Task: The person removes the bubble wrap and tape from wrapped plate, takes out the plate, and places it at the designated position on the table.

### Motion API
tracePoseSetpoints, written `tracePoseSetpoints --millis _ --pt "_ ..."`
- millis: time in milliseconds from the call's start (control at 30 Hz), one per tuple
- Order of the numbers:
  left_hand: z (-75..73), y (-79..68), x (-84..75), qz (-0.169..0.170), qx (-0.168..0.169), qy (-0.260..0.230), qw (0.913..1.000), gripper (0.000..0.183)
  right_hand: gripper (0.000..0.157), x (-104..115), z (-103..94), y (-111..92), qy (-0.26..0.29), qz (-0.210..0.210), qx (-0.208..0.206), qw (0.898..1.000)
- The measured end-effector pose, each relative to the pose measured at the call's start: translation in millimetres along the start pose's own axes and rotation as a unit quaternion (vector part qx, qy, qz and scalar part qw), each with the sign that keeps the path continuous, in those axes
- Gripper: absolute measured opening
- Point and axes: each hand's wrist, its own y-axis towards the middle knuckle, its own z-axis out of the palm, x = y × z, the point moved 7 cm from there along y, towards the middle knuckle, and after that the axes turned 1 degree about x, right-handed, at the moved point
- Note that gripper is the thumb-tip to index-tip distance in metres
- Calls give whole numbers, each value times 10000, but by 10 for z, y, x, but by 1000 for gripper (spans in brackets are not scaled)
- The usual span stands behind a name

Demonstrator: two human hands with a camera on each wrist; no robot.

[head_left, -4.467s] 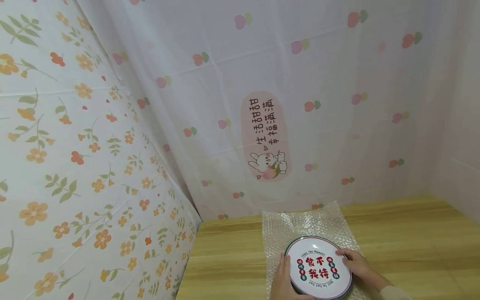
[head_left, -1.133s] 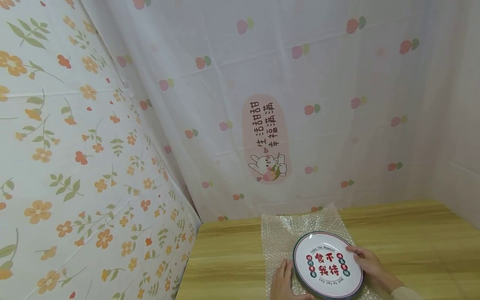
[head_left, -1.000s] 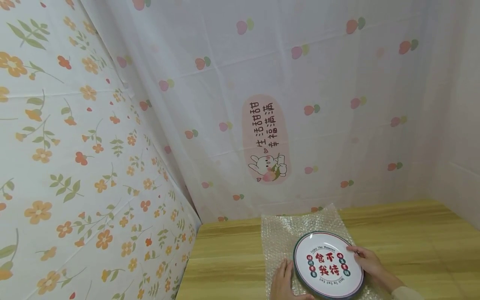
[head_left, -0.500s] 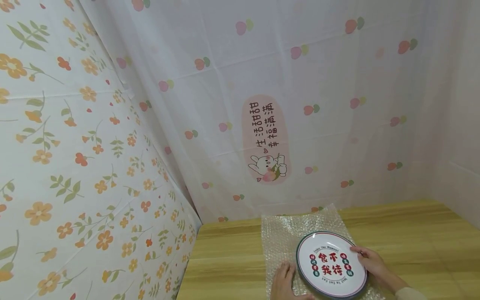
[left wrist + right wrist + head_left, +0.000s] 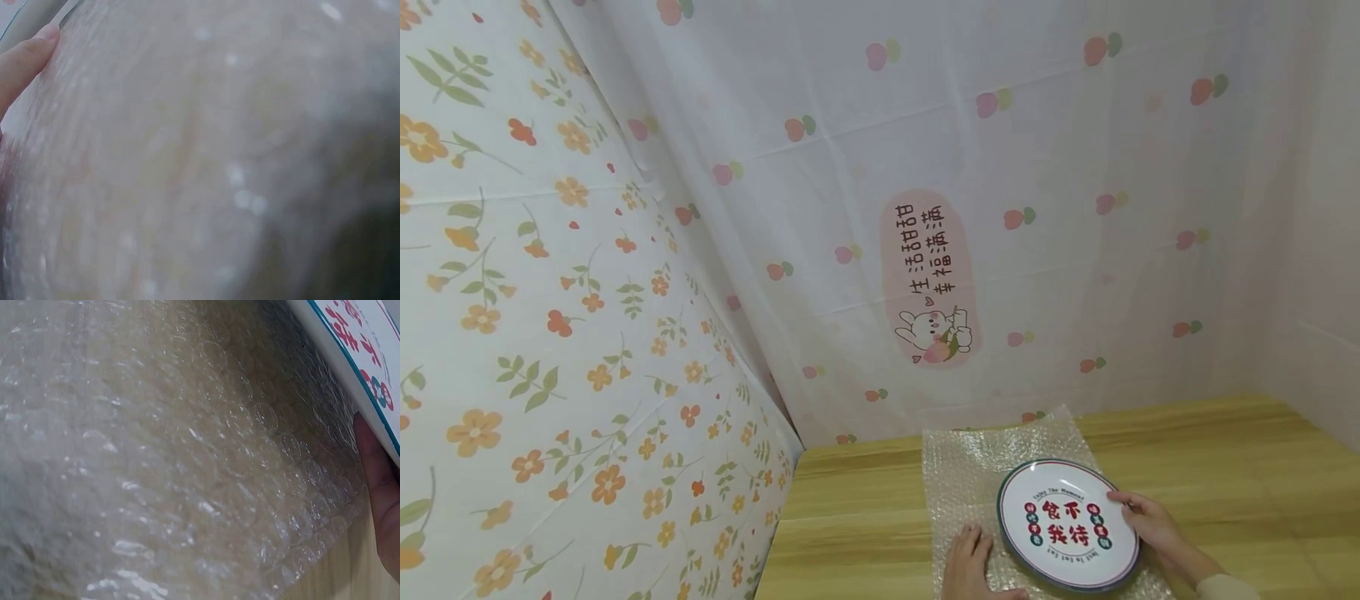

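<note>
A round white plate [image 5: 1071, 527] with red characters and a green rim is over the bubble wrap [image 5: 970, 475] in the head view. My right hand [image 5: 1153, 525] grips its right edge, thumb on top and the other fingers hidden below. In the right wrist view the plate [image 5: 359, 344] is tilted, its side wall turned toward the camera. To the left of the plate, my left hand [image 5: 967, 567] rests on the bubble wrap with its fingers spread, apart from the rim. One finger [image 5: 28, 62] shows on the blurred wrap in the left wrist view.
The bubble wrap lies on a wood-grain table [image 5: 1217, 475], its far edge near the back curtain [image 5: 1037, 275]. A flowered curtain [image 5: 595, 375] borders the table on the left, and a pale one [image 5: 1311, 292] hangs on the right.
The plate has shifted right with my right hand. My left hand, at the plate's left edge 4.5 seconds ago, now lies on the bubble wrap with a gap between it and the plate.
</note>
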Motion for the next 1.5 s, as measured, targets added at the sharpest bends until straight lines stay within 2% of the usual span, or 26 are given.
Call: tracePoseSetpoints --millis 133,567,867,1100,1333,1500 --pt "19 -1 0 101 -95 108 9998 84 30 -19 -28 0 144 1 3 9999" --pt "-11 -13 -12 238 -360 152 9990 82 28 -52 -109 -2 32 144 -94 9998" --pt "-44 -42 -36 466 -900 407 9940 82 29 -31 -161 -53 -103 69 -163 9998" --pt "-39 -44 -20 320 -711 210 9967 83 30 -7 -161 -67 102 121 -26 9999" --pt "-66 -53 -38 409 -977 376 9937 82 33 -5 -172 -81 130 110 29 9999" --pt "-72 -54 -39 378 -903 386 9944 80 33 -10 -193 -80 46 56 -4 10000"
